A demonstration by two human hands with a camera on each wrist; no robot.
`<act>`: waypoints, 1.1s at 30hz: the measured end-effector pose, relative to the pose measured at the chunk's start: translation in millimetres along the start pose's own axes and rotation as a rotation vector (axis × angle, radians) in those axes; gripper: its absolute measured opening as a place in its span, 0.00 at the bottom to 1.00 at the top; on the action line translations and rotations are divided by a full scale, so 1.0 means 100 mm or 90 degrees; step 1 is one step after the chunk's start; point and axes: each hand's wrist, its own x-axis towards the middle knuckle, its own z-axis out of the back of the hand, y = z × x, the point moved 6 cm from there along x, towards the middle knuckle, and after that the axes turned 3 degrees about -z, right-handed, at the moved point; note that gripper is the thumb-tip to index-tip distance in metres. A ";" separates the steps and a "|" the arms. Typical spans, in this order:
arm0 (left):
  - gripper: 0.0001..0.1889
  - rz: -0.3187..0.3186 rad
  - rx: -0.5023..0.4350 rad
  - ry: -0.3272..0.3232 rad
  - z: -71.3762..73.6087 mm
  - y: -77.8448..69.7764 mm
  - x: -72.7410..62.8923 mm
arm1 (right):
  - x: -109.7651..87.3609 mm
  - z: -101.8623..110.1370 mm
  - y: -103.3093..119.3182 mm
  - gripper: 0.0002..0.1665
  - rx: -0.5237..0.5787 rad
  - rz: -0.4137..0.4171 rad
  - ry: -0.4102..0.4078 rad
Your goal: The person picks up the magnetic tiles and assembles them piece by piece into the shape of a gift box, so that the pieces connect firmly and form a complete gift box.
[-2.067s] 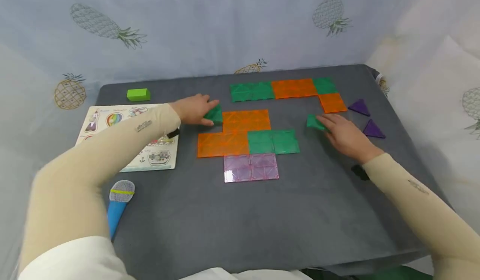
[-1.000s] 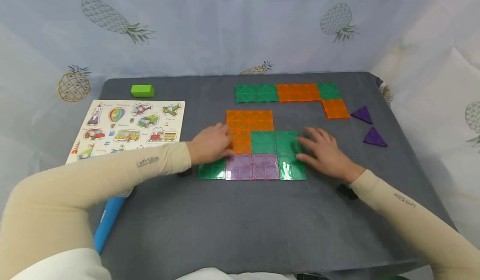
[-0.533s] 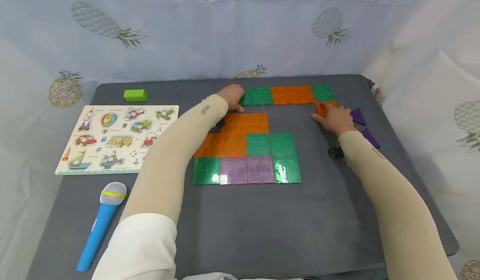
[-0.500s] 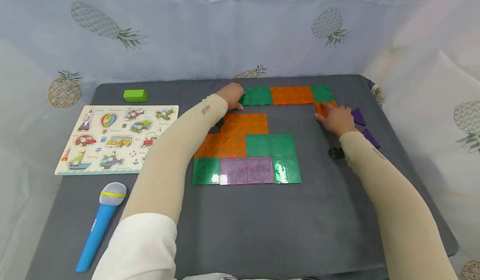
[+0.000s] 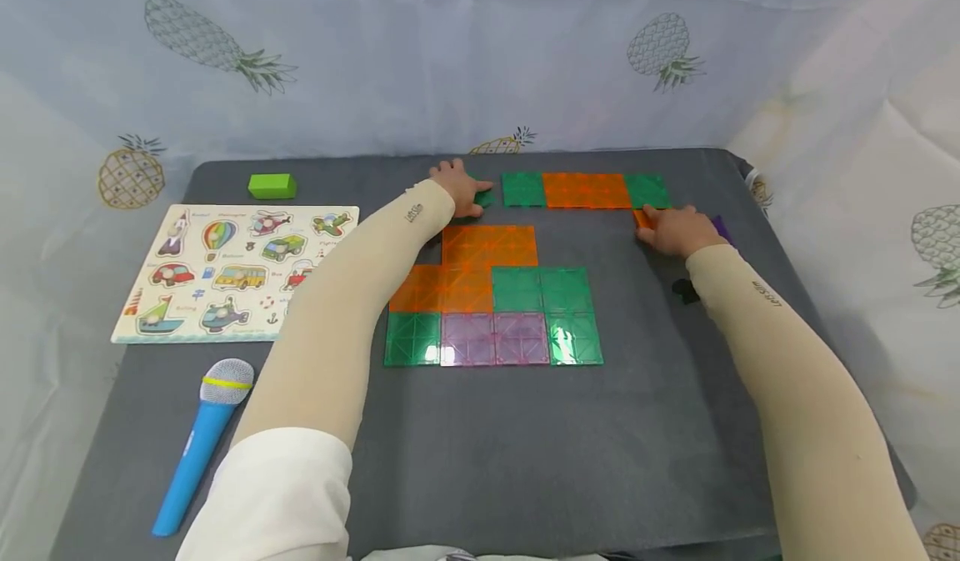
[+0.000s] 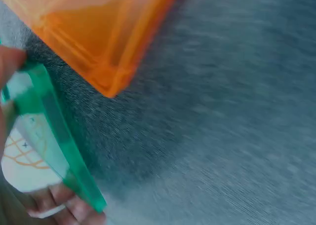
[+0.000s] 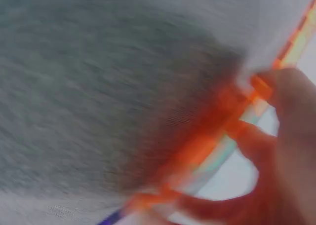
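Note:
My left hand (image 5: 457, 187) grips a green square magnetic tile (image 6: 64, 136) by its edges, just left of the back row. In the left wrist view the tile stands tilted off the cloth, near an orange tile's corner (image 6: 111, 82). With thumb and fingers, my right hand (image 5: 678, 232) holds an orange square tile (image 7: 197, 151), mostly hidden by the hand in the head view. The back row has a green tile (image 5: 522, 189), orange tiles (image 5: 587, 191) and another green tile (image 5: 647, 191). Mid-table lies a joined block of orange (image 5: 491, 247), green (image 5: 542, 289) and pink tiles (image 5: 495, 340).
A picture puzzle board (image 5: 225, 273) lies at the left, with a bright green block (image 5: 272, 186) behind it and a blue toy microphone (image 5: 202, 444) in front. A purple triangle tile (image 5: 722, 227) peeks out beside the right hand. Pineapple-print fabric (image 5: 360, 69) hangs behind the table.
Green tiles were set at both ends of the pink pair. Both hands then reached to the back; the left has pulled a green tile leftward off the row, while the right takes the orange one.

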 end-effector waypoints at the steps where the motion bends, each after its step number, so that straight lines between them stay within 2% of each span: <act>1: 0.33 0.005 -0.005 -0.003 0.00 0.02 -0.04 | -0.01 0.01 -0.01 0.43 0.005 -0.003 0.018; 4: 0.33 -0.006 -0.022 -0.018 0.03 0.08 -0.20 | -0.05 0.03 -0.07 0.46 0.020 -0.008 0.053; 7: 0.35 -0.068 -0.011 -0.040 0.05 0.06 -0.46 | -0.14 0.03 -0.11 0.49 0.047 0.016 0.032; 8: 0.36 -0.096 0.003 -0.058 0.04 0.02 -0.58 | -0.20 0.01 -0.10 0.50 0.064 0.027 0.017; 10: 0.38 -0.156 0.038 -0.111 -0.02 -0.10 -0.87 | -0.34 -0.02 -0.03 0.52 0.102 0.061 -0.048; 12: 0.38 -0.216 0.072 -0.182 -0.16 -0.27 -1.19 | -0.54 -0.08 0.14 0.51 0.150 0.106 -0.121; 14: 0.37 -0.268 0.080 -0.253 -0.35 -0.48 -1.51 | -0.79 -0.17 0.38 0.49 0.166 0.174 -0.189; 16: 0.36 -0.320 0.078 -0.297 -0.59 -0.71 -1.81 | -1.08 -0.29 0.69 0.45 0.138 0.275 -0.225; 18: 0.34 -0.362 0.079 -0.315 -0.81 -0.94 -2.04 | -1.37 -0.44 1.01 0.42 0.092 0.386 -0.234; 20: 0.34 -0.392 0.090 -0.316 -1.01 -1.13 -2.20 | -1.63 -0.60 1.31 0.39 0.024 0.493 -0.242; 22: 0.33 -0.402 0.117 -0.317 -1.15 -1.28 -2.29 | -1.82 -0.76 1.56 0.37 -0.034 0.563 -0.250; 25: 0.32 -0.392 0.180 -0.336 -1.25 -1.41 -2.32 | -1.92 -0.95 1.80 0.36 -0.110 0.606 -0.267; 29: 0.32 -0.368 0.268 -0.396 -1.25 -1.52 -2.28 | -1.87 -1.08 1.92 0.38 -0.137 0.602 -0.263; 31: 0.33 -0.354 0.288 -0.416 -1.23 -1.55 -2.26 | -1.83 -1.12 1.94 0.40 -0.116 0.596 -0.237; 33: 0.35 -0.342 0.289 -0.416 -1.23 -1.56 -2.24 | -1.79 -1.14 1.94 0.43 -0.090 0.591 -0.206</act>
